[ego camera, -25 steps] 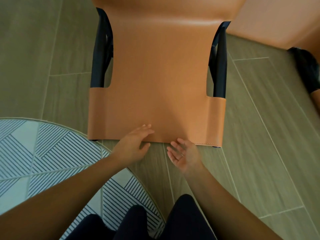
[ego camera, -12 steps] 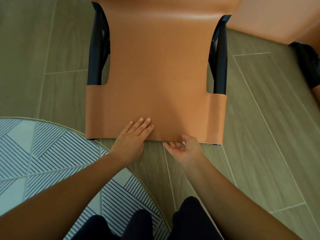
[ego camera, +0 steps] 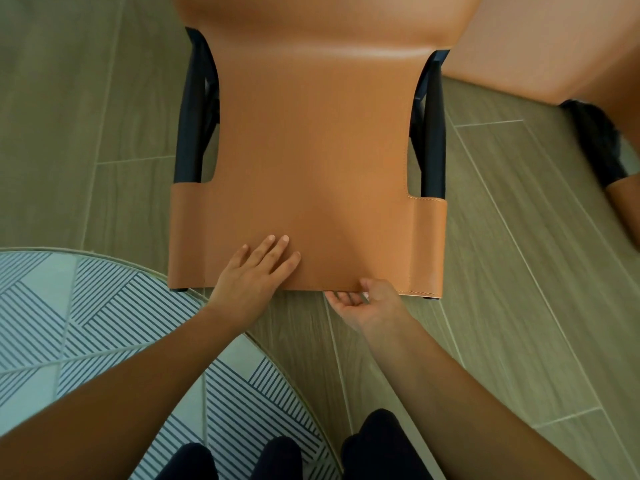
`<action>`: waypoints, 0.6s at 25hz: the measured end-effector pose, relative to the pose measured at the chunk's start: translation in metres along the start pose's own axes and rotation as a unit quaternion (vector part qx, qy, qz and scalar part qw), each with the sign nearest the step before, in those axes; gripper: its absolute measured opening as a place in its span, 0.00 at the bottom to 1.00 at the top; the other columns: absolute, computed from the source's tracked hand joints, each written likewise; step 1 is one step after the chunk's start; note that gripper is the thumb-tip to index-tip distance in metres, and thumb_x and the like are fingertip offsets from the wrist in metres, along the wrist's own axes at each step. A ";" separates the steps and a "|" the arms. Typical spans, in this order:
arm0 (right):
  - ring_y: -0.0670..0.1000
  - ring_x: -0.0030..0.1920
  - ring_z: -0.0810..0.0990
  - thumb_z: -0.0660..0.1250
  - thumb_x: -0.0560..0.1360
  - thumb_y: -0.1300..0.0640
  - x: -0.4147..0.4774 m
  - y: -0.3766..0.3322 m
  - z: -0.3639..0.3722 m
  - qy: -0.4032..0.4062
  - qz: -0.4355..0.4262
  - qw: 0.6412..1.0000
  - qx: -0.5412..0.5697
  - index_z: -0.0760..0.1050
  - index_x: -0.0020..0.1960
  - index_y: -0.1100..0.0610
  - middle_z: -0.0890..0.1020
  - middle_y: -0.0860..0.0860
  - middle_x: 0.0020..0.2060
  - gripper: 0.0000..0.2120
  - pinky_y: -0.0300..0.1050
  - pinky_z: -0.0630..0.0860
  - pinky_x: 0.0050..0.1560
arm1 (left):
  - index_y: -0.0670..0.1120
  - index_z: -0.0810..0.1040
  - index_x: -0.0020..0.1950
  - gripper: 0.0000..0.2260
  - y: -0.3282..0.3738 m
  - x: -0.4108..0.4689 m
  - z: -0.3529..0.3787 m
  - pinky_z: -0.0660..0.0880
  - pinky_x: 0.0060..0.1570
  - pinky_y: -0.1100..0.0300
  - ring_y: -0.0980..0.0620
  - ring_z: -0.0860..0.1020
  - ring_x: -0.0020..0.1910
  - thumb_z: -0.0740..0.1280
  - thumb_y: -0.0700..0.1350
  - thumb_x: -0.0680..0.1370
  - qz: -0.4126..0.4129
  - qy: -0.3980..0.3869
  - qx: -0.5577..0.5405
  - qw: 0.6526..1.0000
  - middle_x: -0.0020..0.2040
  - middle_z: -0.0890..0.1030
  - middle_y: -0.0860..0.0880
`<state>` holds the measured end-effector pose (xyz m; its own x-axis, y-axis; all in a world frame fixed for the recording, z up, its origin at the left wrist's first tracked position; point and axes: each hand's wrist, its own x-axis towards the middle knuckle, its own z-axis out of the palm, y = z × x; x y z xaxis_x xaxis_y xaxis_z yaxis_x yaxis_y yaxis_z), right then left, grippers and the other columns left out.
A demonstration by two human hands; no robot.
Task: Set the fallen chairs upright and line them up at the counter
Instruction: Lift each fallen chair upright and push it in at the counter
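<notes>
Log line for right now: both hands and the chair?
left hand flat on chair | right hand grips chair edge | chair not yet upright

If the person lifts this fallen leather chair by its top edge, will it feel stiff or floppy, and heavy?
The leather chair probably flexes a little: its edge is a thin stitched sleeve where the right hand grips. The black frame looks solid, so lifting likely feels rather heavy.

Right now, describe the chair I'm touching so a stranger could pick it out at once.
Start at the round striped rug. The tan leather chair with black frame lies at its far edge. Unlike the second chair to the right, it has the left hand flat on it and the right hand gripping its near edge.
</notes>
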<state>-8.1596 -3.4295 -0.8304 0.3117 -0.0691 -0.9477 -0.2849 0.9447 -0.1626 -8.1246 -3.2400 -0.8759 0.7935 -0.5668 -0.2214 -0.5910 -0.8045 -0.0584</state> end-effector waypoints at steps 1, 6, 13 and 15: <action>0.60 0.52 0.79 0.58 0.82 0.62 -0.005 0.000 0.001 0.004 0.002 1.000 -0.002 0.70 0.47 0.65 0.79 0.60 0.46 0.08 0.60 0.73 0.60 | 0.51 0.47 0.79 0.31 0.000 -0.002 -0.004 0.53 0.74 0.45 0.45 0.48 0.79 0.61 0.43 0.81 0.003 -0.004 0.001 1.000 0.80 0.47 0.45; 0.59 0.58 0.79 0.57 0.82 0.62 -0.047 -0.003 0.010 0.023 0.014 1.000 -0.008 0.68 0.46 0.65 0.77 0.59 0.46 0.09 0.60 0.72 0.65 | 0.50 0.43 0.79 0.29 0.002 -0.017 -0.043 0.50 0.75 0.45 0.45 0.45 0.79 0.55 0.41 0.83 0.011 -0.034 -0.012 0.999 0.80 0.45 0.45; 0.59 0.55 0.78 0.55 0.83 0.62 -0.135 -0.016 0.033 0.045 0.050 0.998 -0.006 0.68 0.44 0.66 0.77 0.58 0.45 0.11 0.60 0.72 0.61 | 0.48 0.39 0.79 0.34 0.000 -0.045 -0.152 0.73 0.60 0.52 0.45 0.49 0.78 0.58 0.36 0.81 0.018 -0.105 0.008 0.994 0.80 0.45 0.44; 0.59 0.50 0.76 0.57 0.83 0.63 -0.171 -0.024 0.043 0.050 0.053 0.997 0.004 0.68 0.44 0.66 0.77 0.58 0.44 0.10 0.61 0.73 0.58 | 0.48 0.39 0.79 0.35 -0.002 -0.051 -0.193 0.75 0.56 0.53 0.45 0.49 0.78 0.58 0.34 0.79 0.027 -0.124 0.010 0.992 0.80 0.45 0.44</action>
<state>-8.1675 -3.4262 -0.6528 0.1878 0.0007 -0.9822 -0.3051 0.9506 -0.0577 -8.1361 -3.2440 -0.6764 0.7021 -0.5458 -0.4573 -0.6365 -0.7690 -0.0596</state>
